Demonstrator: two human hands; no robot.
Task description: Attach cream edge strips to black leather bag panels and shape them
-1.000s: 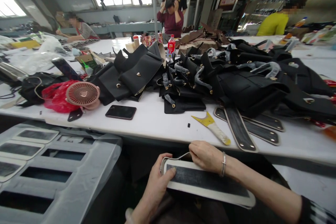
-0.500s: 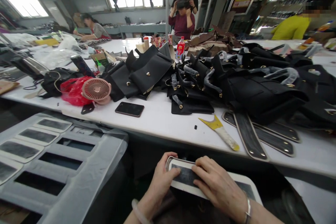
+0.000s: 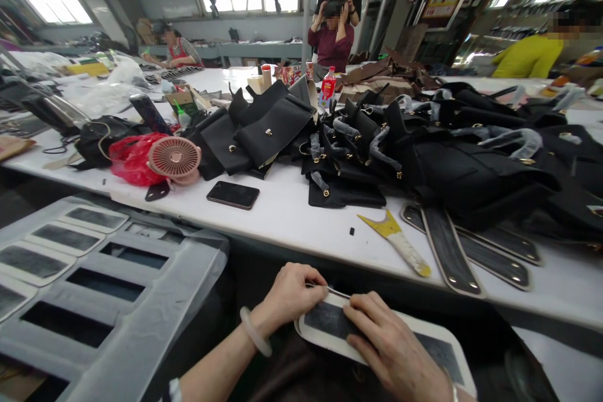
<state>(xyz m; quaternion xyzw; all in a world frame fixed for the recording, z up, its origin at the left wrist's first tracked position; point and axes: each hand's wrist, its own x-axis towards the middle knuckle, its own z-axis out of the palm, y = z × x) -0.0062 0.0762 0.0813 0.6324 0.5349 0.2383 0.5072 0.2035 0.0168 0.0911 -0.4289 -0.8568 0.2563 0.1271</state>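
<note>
A long panel (image 3: pixel 438 347) with a pale border and dark centre, rounded at its ends, lies over my lap below the table edge. My left hand (image 3: pixel 294 292) pinches the thin raised rim at its upper left, thumb against fingers. Across the panel's middle rests my right hand (image 3: pixel 389 336), its fingertips pressed on the dark centre and the far edge. Part of the panel is hidden beneath that hand.
The white table (image 3: pixel 282 220) bears a phone (image 3: pixel 233 195), a pink fan (image 3: pixel 174 158), a yellow-and-white tool (image 3: pixel 400 242), dark straps (image 3: pixel 452 251) and black bags (image 3: pixel 277 129). At left, a grey rack (image 3: pixel 141 326) holds several similar panels (image 3: pixel 66 237). People are farther back.
My left hand has moved up and over the panel's far rim, its thumb leaving the dark centre to pinch the edge. My right hand stays nearly in place. The view has shifted slightly.
</note>
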